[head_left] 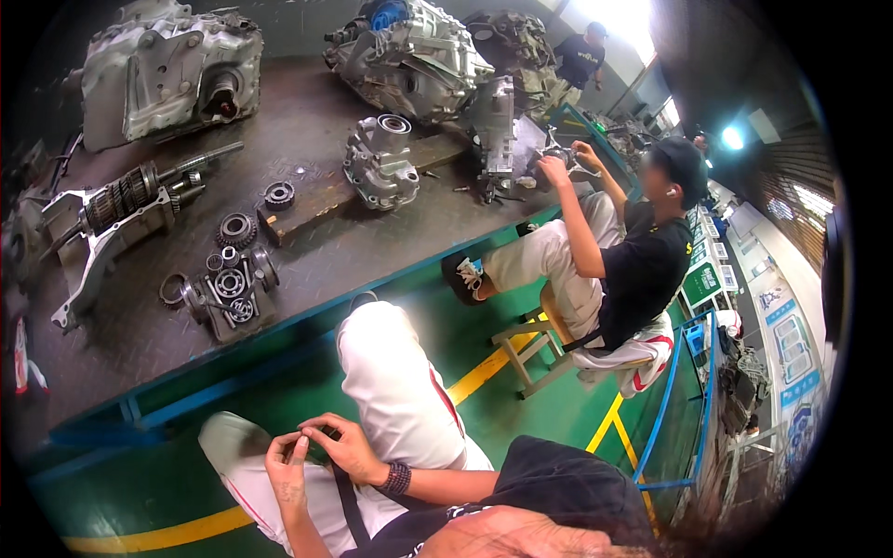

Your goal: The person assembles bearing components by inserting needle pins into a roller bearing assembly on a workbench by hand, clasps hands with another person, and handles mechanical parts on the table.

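Over my lap, my left hand point(287, 472) and my right hand point(346, 448) meet at the fingertips. Both have thumb and fingers pinched together, and whatever lies between them, if anything, is too small to make out. A beaded bracelet point(396, 478) circles my right wrist. Beneath the hands are my white trouser legs point(395, 381). On the metal workbench point(321, 270) beyond my knees lie a cluster of bearings and rings point(230, 284), a toothed gear point(237, 230) and a smaller bearing point(278, 194). Neither hand touches these parts.
A half-housing with a gear shaft point(121, 200) lies at the left. Large gearbox casings point(172, 79) point(409, 60) stand farther back, and a smaller casing point(381, 167) rests by a wooden beam point(316, 209). To the right, a co-worker point(651, 242) sits on a stool point(539, 349), handling a metal part.
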The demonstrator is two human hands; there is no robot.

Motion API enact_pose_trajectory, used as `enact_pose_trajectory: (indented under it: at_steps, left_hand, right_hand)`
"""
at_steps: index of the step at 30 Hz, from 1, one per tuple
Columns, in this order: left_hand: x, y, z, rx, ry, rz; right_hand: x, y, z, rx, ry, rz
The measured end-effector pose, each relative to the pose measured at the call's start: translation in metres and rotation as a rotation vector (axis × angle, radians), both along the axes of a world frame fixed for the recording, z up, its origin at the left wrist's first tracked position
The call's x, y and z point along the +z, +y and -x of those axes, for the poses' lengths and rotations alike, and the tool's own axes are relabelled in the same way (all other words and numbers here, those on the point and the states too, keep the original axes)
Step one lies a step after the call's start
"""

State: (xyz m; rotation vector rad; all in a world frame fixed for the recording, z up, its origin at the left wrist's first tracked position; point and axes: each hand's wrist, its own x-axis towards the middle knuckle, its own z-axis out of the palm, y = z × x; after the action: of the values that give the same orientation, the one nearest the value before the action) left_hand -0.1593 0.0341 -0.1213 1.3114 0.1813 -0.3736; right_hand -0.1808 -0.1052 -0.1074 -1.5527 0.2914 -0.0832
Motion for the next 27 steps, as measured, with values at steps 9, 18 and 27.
enact_pose_trajectory:
  at_steps: [9,18,27]
  left_hand:
    - [-0.003,0.008,0.013,0.020,-0.018,-0.021]
    - [-0.001,0.003,0.015,0.018,-0.023,-0.008]
    - [0.006,0.001,0.009,0.035,-0.056,-0.023]
  right_hand:
    - [0.009,0.002,0.004,0.121,0.008,0.119]
    - [0.005,-0.005,0.009,0.139,-0.068,0.154]
    - [0.017,-0.008,0.007,0.118,-0.104,0.235]
